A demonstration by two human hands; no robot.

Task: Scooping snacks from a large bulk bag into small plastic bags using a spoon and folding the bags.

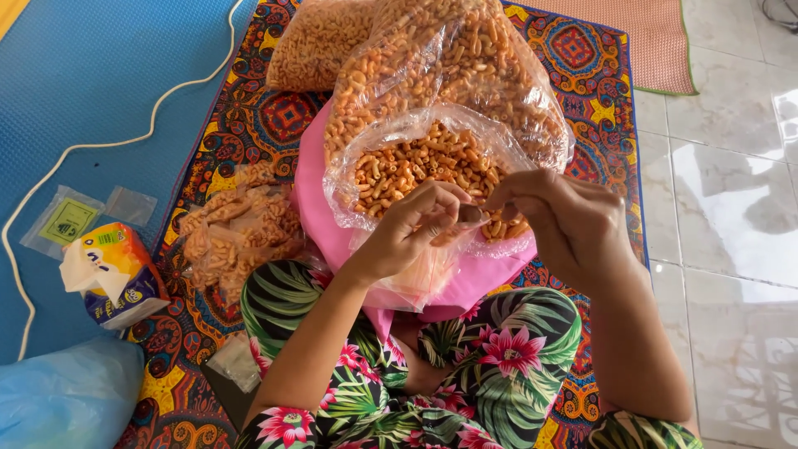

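- Patterned mat (249, 125), red, orange and blue, is taking up most of what I'm seeing; blue mat (91, 75) is lying to its left, white tiled floor (731, 233) to its right.
- Big clear bag of orange macaroni snacks (465, 58) is leaning at top centre; a second full bag (312, 41) is sitting just beside it on the left.
- Open bag (416, 162) of the same snacks is resting on pink cloth (320, 224) in front of my lap, mouth rolled wide.
- Floral trousers (499, 366) are filling the bottom of the view, knees up.
- Heap of small filled packets (241, 229) is lying on the patterned mat left of the pink cloth.
- Light blue plastic bag (66, 399) is showing bottom left.
- Tissue pack (112, 274) is lying on the blue mat, with empty small clear pouches (66, 220) just beyond it and a white cord (100, 143) curving across.
- Left hand (411, 229) and right hand (565, 220) are meeting over the open bag's near rim.
- Both are pinching a small clear packet (432, 266) at its top edge, fingertips together on the plastic; packet is hanging down between the hands, over the pink cloth.
- Can't tell how full the packet is.
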